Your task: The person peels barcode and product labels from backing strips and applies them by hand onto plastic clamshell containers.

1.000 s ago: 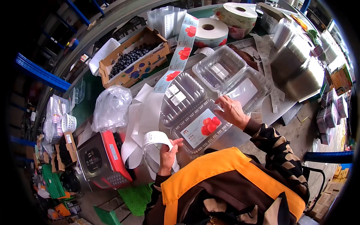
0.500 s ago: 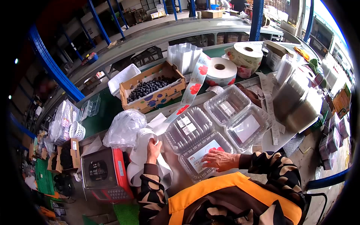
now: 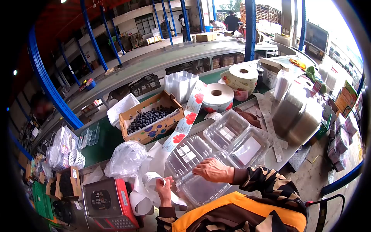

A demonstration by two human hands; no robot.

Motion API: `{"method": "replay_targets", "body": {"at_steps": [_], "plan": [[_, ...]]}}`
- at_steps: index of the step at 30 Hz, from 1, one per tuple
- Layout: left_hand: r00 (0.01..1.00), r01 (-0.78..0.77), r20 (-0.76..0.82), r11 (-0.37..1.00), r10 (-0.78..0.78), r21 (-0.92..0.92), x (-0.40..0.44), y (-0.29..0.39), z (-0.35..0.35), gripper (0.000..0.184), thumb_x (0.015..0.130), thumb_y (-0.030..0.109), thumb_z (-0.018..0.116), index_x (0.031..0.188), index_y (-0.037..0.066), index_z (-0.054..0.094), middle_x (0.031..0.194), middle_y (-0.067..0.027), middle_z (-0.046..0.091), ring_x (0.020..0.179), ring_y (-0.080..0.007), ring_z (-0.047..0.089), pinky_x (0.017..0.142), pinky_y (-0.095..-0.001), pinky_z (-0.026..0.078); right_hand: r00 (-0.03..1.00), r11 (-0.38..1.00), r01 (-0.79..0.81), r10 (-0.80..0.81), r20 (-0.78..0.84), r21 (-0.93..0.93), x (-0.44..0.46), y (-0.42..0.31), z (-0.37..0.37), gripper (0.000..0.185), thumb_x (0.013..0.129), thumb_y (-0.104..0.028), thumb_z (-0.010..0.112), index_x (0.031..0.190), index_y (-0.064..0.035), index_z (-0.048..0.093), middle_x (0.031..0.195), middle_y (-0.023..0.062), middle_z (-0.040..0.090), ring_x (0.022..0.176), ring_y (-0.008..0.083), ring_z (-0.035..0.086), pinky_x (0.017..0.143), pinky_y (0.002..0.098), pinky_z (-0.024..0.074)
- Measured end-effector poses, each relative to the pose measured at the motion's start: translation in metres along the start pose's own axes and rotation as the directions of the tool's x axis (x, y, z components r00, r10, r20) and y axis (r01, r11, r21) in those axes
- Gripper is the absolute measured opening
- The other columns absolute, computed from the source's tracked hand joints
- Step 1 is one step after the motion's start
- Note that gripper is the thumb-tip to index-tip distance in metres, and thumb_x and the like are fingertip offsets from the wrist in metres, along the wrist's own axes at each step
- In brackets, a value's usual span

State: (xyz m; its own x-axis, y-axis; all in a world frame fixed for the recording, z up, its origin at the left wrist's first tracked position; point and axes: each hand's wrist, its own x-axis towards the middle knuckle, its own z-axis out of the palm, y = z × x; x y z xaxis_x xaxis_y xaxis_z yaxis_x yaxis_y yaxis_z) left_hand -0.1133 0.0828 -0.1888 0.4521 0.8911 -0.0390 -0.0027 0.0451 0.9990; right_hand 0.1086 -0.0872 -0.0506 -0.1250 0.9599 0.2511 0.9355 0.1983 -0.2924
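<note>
My left hand (image 3: 164, 190) is closed on a curling white label backing strip (image 3: 151, 178), left of the clear plastic clamshells. My right hand (image 3: 213, 170) hovers over the nearest clear clamshell (image 3: 205, 192), its fingers bent together; whether they grip anything I cannot make out. Behind it lies another clear clamshell part (image 3: 183, 154) with small white stickers. Farther right are a clear lid or tray with a sticker (image 3: 226, 132) and one with a white pad (image 3: 248, 150). From the label roll (image 3: 217, 96), a strip of red-flower labels (image 3: 186, 123) runs down toward the backing paper.
A cardboard box of blueberries (image 3: 150, 118) stands behind the crumpled clear plastic bag (image 3: 126, 159). The red scale (image 3: 125, 203) is at the left. Stacked clear clamshells (image 3: 297, 112) rise at the right, beside a second label roll (image 3: 243, 75). A blue post (image 3: 250, 31) stands beyond.
My right hand has lifted from the flower label on the near clamshell, its fingers now curled; that label no longer shows there. My left hand has moved nearer me with the strip. The view has tilted up.
</note>
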Motion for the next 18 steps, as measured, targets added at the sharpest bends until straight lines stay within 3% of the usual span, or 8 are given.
{"method": "replay_targets", "body": {"at_steps": [4, 7, 9, 11, 12, 13, 15, 18], "plan": [[0.997, 0.035, -0.071, 0.998, -0.038, -0.053, 0.01, -0.017, -0.014, 0.023, 0.091, 0.008, 0.058, 0.109, 0.001, 0.046, 0.124, -0.016, 0.061, 0.089, -0.0183, 0.067, 0.066, -0.0268, 0.05, 0.988, 0.991, 0.128, -0.131, -0.079, -0.041, 0.006, -0.016, -0.031, 0.018, 0.088, -0.013, 0.06, 0.103, -0.0054, 0.064, 0.089, 0.0074, 0.066, 0.083, 0.0248, 0.065, 0.073, 0.0348, 0.0513], [0.989, 0.022, -0.141, 0.99, -0.042, -0.139, 0.025, -0.018, -0.023, 0.023, 0.092, 0.01, 0.057, 0.109, 0.002, 0.043, 0.131, -0.0147, 0.058, 0.094, -0.0199, 0.066, 0.066, -0.027, 0.051, 0.934, 0.996, 0.082, -0.088, -0.347, -0.033, 0.009, -0.026, -0.077, 0.02, 0.084, -0.009, 0.064, 0.103, -0.0056, 0.064, 0.088, 0.0069, 0.067, 0.081, 0.0247, 0.065, 0.072, 0.0355, 0.051], [0.983, 0.052, -0.166, 0.987, -0.078, -0.152, 0.028, -0.011, -0.025, 0.028, 0.091, 0.013, 0.058, 0.115, 0.003, 0.047, 0.129, -0.0119, 0.06, 0.093, -0.0196, 0.066, 0.07, -0.0294, 0.048, 0.838, 0.998, -0.054, 0.052, -0.543, 0.012, 0.003, -0.023, -0.117, 0.023, 0.081, -0.004, 0.065, 0.104, -0.0064, 0.063, 0.089, 0.0077, 0.067, 0.079, 0.0278, 0.066, 0.07, 0.0357, 0.0507], [0.983, 0.056, -0.164, 0.985, -0.083, -0.164, 0.029, -0.002, -0.026, 0.028, 0.091, 0.014, 0.059, 0.115, 0.004, 0.047, 0.127, -0.0108, 0.061, 0.094, -0.02, 0.066, 0.07, -0.0302, 0.048, 0.538, 0.954, -0.261, 0.273, -0.798, 0.15, -0.009, 0.007, -0.128, 0.013, 0.089, -0.004, 0.061, 0.101, -0.0019, 0.063, 0.088, 0.0113, 0.068, 0.075, 0.0251, 0.068, 0.065, 0.0339, 0.0504], [0.982, 0.041, -0.175, 0.982, -0.074, -0.182, 0.028, -0.001, -0.026, 0.026, 0.09, 0.013, 0.06, 0.113, 0.006, 0.048, 0.12, -0.011, 0.064, 0.091, -0.0205, 0.067, 0.069, -0.0306, 0.049, 0.442, 0.669, 0.012, 0.663, -0.605, 0.743, -0.016, 0.019, -0.135, 0.014, 0.097, -0.013, 0.056, 0.101, 0.0, 0.061, 0.085, 0.0103, 0.068, 0.074, 0.0167, 0.068, 0.063, 0.0295, 0.0507], [0.983, 0.051, -0.163, 0.977, -0.086, -0.207, 0.024, 0.005, -0.025, 0.023, 0.091, 0.012, 0.059, 0.111, 0.005, 0.048, 0.118, -0.0118, 0.065, 0.091, -0.0208, 0.067, 0.07, -0.0312, 0.049, 0.343, 0.762, -0.135, 0.635, -0.692, 0.633, -0.037, 0.067, -0.129, 0.021, 0.102, -0.021, 0.051, 0.102, -0.0005, 0.058, 0.081, 0.006, 0.067, 0.074, 0.011, 0.066, 0.063, 0.0256, 0.052], [0.984, 0.072, -0.137, 0.963, -0.11, -0.259, 0.013, 0.022, -0.024, 0.016, 0.093, 0.01, 0.056, 0.106, 0.004, 0.048, 0.114, -0.0135, 0.066, 0.089, -0.0214, 0.067, 0.071, -0.0323, 0.05, 0.27, 0.53, 0.035, 0.811, -0.519, 0.847, -0.08, 0.107, -0.116, 0.02, 0.102, -0.023, 0.05, 0.105, -0.0034, 0.055, 0.088, 0.0046, 0.065, 0.072, 0.0136, 0.066, 0.063, 0.0273, 0.0541], [0.988, 0.085, -0.086, 0.916, -0.128, -0.391, -0.001, 0.034, -0.027, 0.018, 0.092, 0.012, 0.058, 0.108, 0.006, 0.053, 0.108, -0.0152, 0.067, 0.087, -0.0234, 0.067, 0.074, -0.0341, 0.052, 0.027, 0.219, -0.076, 0.976, -0.218, 0.973, -0.158, 0.147, -0.06, 0.021, 0.103, -0.021, 0.045, 0.115, -0.0035, 0.05, 0.095, 0.0108, 0.066, 0.074, 0.0225, 0.069, 0.06, 0.036, 0.0583]]}}
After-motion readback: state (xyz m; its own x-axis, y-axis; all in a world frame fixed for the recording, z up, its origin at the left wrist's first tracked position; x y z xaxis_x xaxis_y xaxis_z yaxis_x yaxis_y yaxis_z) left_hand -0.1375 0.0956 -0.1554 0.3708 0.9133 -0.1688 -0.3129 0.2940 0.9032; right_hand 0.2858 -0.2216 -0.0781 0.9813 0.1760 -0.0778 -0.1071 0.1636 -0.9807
